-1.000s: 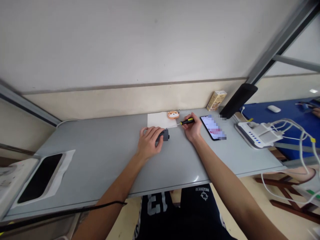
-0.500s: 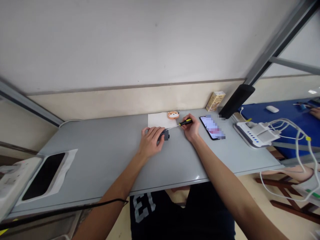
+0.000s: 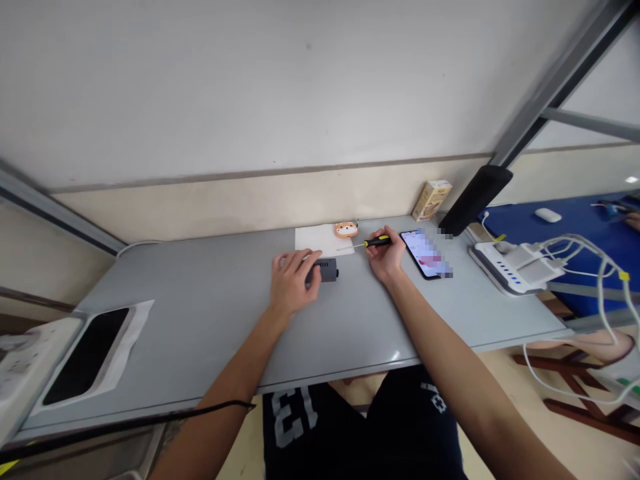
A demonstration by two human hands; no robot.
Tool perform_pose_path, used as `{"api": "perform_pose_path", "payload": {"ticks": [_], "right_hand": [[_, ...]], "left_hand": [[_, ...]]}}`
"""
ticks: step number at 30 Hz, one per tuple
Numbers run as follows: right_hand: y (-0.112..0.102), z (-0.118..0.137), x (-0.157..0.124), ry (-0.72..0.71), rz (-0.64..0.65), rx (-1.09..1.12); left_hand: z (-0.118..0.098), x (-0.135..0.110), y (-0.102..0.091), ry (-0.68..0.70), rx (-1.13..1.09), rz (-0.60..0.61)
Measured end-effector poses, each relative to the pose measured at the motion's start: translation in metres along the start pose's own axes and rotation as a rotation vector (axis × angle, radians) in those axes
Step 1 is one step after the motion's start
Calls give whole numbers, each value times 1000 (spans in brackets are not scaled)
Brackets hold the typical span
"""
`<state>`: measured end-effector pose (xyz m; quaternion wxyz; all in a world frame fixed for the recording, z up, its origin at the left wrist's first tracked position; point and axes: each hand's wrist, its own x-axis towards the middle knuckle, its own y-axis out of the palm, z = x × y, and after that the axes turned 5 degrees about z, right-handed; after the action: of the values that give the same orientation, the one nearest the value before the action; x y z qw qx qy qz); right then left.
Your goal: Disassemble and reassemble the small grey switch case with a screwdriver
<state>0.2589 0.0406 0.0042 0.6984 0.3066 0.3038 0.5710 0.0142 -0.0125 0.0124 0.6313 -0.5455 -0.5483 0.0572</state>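
A small dark grey box [image 3: 327, 270] with slots in its top and a black knob on its right end lies on the grey desk [image 3: 215, 300]. My left hand [image 3: 294, 280] grips its left end, thumb in front and fingers behind, hiding that part. In my right hand [image 3: 387, 257] is a black and yellow screwdriver [image 3: 377, 241], held by the handle. Its thin shaft points left over a white sheet of paper [image 3: 315, 239], and the tip is apart from the box. An orange and white animal-faced case [image 3: 346, 229] sits at the paper's right end.
Right of my right hand lies a lit phone [image 3: 425, 255], with a small carton [image 3: 431, 200] behind it. A charging station [image 3: 510, 267] with white cables stands farther right. A dark phone [image 3: 89, 357] lies at left. Another person's hand [image 3: 633, 220] shows at the right edge.
The screwdriver tip has lifted off the box and moved up and right. My left hand has shifted left, uncovering more of the box's slotted top.
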Motion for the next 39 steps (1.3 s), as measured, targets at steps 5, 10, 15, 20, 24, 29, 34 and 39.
{"api": "perform_pose_path", "payload": {"ticks": [5, 10, 15, 20, 24, 29, 34, 39], "right_hand": [[2, 0, -1, 14, 20, -3], [4, -1, -4, 15, 11, -35], [4, 0, -3, 19, -17, -46], [3, -1, -2, -9, -25, -91], [5, -1, -3, -29, -21, -130], [7, 3, -3, -93, 11, -249], [10, 8, -17, -348, 105, -636], [24, 9, -47, -474, 318, -923]], "left_hand": [[28, -1, 0, -310, -489, 37], [42, -4, -9, -330, -714, 442], [41, -7, -4, -355, -659, 416], [42, -11, 17, -431, -778, 293], [42, -12, 23, -444, -783, 292], [38, -11, 21, -441, -728, 278], [35, -9, 17, -422, -608, 284], [36, -9, 21, -382, -450, 232]]}}
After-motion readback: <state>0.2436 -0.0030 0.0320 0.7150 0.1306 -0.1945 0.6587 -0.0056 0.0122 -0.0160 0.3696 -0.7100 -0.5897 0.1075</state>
